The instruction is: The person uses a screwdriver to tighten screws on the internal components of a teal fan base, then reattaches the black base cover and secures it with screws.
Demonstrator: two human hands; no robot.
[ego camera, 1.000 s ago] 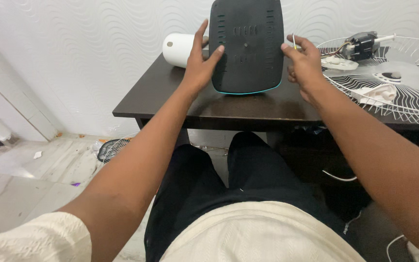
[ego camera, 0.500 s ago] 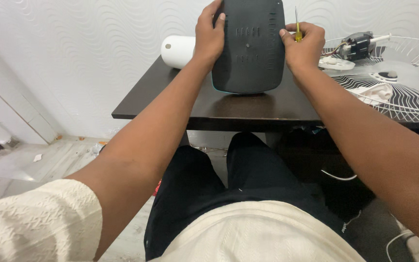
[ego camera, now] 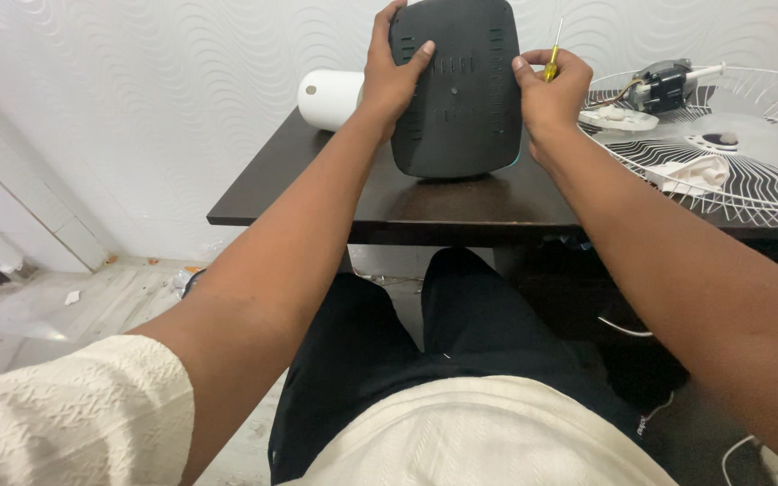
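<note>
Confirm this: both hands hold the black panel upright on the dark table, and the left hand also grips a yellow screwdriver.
Wrong hand. The head view shows the yellow screwdriver in the right hand; the left hand holds only the black panel.

Both hands [ego camera: 389, 76] [ego camera: 551, 90] grip black housing [ego camera: 456, 90] upright on table [ego camera: 317, 193]

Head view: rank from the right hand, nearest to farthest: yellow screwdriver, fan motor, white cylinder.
1. yellow screwdriver: gripped in the right hand itself, shaft pointing up.
2. fan motor: to the right of that hand, lying on the white wire fan guard.
3. white cylinder: far left side of the table, beyond the black housing and the left hand.
</note>
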